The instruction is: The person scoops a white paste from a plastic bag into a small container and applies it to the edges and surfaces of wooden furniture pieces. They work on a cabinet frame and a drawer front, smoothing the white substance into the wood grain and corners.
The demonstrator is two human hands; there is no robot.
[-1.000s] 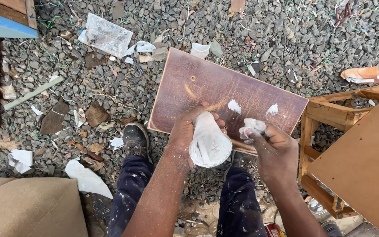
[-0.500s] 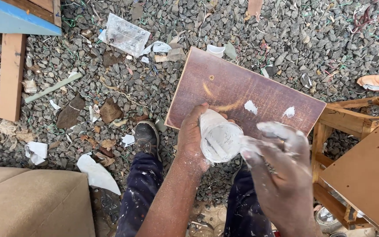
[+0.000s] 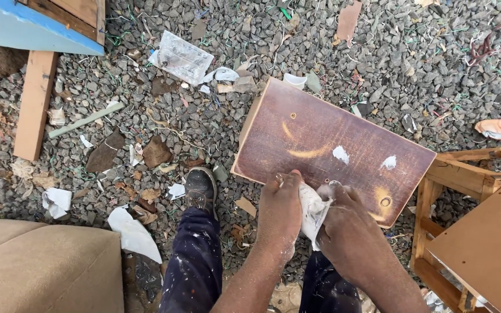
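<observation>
Gravel ground (image 3: 378, 52) all over, littered with paper scraps, bits of wood and thin wire. Across the middle of the frame, a dark brown board (image 3: 331, 145), flat and slightly askew, marked with two white dabs of filler and a small round hole near its lower right corner. At the lower centre, over the board's near edge, left hand (image 3: 280, 208) and right hand (image 3: 349, 229) pressed together, both closed around a crumpled white plastic bag (image 3: 313, 210) squeezed between them. Fingers of both dusted white. Below, dark paint-spattered trousers (image 3: 195, 266) and a worn shoe (image 3: 200, 188) planted on the stones just left of the board. At the right edge, a bare wooden frame (image 3: 471, 185) with a tan panel leaning over it. Lower left corner, a tan cushion (image 3: 42, 266). Upper left, a blue-edged panel (image 3: 30, 29) above a short plank (image 3: 35, 104). Near the top centre, a clear plastic wrapper (image 3: 181, 57).
</observation>
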